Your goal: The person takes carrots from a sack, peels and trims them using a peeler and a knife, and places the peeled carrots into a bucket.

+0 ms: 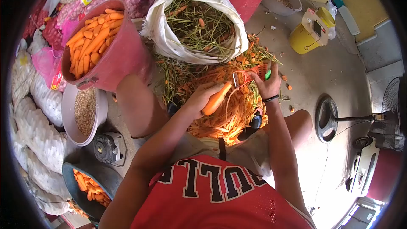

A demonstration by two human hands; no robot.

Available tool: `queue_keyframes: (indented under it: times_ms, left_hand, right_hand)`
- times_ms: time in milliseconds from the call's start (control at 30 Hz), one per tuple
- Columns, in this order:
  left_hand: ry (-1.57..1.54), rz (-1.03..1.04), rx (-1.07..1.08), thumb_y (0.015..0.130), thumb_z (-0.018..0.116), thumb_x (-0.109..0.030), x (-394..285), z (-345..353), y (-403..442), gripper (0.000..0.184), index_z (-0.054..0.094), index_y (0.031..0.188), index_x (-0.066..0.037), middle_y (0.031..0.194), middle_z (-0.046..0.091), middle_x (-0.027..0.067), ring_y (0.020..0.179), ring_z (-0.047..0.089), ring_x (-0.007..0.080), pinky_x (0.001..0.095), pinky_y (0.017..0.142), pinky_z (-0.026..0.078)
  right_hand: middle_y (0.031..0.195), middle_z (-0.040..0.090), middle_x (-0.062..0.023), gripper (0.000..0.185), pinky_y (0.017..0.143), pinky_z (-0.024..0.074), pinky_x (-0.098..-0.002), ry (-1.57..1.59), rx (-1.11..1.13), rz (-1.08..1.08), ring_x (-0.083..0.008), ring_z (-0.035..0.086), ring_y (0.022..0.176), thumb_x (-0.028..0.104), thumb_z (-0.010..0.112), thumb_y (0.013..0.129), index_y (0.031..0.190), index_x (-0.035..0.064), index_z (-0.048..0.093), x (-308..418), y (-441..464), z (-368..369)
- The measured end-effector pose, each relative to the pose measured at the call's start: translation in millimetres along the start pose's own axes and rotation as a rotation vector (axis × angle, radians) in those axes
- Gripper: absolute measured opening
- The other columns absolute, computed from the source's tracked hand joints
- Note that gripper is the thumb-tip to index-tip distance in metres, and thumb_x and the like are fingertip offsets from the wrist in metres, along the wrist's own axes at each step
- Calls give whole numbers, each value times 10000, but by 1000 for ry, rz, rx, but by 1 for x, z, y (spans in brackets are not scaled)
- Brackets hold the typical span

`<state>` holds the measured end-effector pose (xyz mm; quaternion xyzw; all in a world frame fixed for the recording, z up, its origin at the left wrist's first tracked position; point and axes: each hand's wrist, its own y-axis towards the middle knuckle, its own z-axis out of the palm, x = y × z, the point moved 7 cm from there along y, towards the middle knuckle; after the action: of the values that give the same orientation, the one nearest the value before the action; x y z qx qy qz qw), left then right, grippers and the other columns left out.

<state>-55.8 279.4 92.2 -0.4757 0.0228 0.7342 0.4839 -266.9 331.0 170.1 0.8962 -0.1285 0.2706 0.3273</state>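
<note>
My left hand (202, 97) is closed around a peeled orange carrot (217, 99), which points up and to the right. In my right hand (269, 85) is a red peeler (241, 77), its blade near the carrot's tip and apart from it. A thin strip of peel hangs below the peeler. Something bright green (268, 74) shows beside my right palm; I cannot tell whether it belongs to the peeler. Under both hands, a heap of carrot peelings (218, 123) covers the floor between my feet.
A white sack (153, 17) of green stalks stands ahead. To the left are a red bucket (137, 57) of carrots, a pale tub (70, 121) and a dark green bin (70, 174). A yellow bucket (299, 41) and a standing fan (326, 116) are on the right.
</note>
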Motion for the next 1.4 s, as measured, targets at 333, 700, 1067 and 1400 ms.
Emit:
queue_keyframes:
  times_ms: [333,700,1067,1400]
  left_hand:
    - [-112,-71,22,973,531,-312,9,-5,1,325,608,1137,-42,884,633,45,712,624,129,277,598,536]
    - [-142,-41,35,961,544,-266,18,-11,9,308,572,1198,-71,938,635,62,714,610,121,273,577,518]
    - [-104,-51,16,989,510,-281,12,-10,6,294,577,1153,-45,958,636,68,755,631,140,291,651,539]
    - [-168,-27,25,972,552,-292,1,-2,9,311,578,1142,-33,934,644,79,729,632,151,295,621,537]
  right_hand:
    - [827,670,-149,658,615,562,-341,76,130,-86,-257,701,723,435,861,672,1093,59,524,20,-13,17]
    - [826,667,-140,692,576,549,-338,97,156,-286,-252,692,686,487,868,635,1038,28,542,48,-25,20]
    - [889,682,-111,692,642,556,-315,155,238,-304,-224,700,742,431,890,626,1091,42,557,63,-37,25]
    - [887,663,-152,703,620,551,-336,184,141,-193,-265,689,738,421,886,637,1112,43,531,40,-26,20]
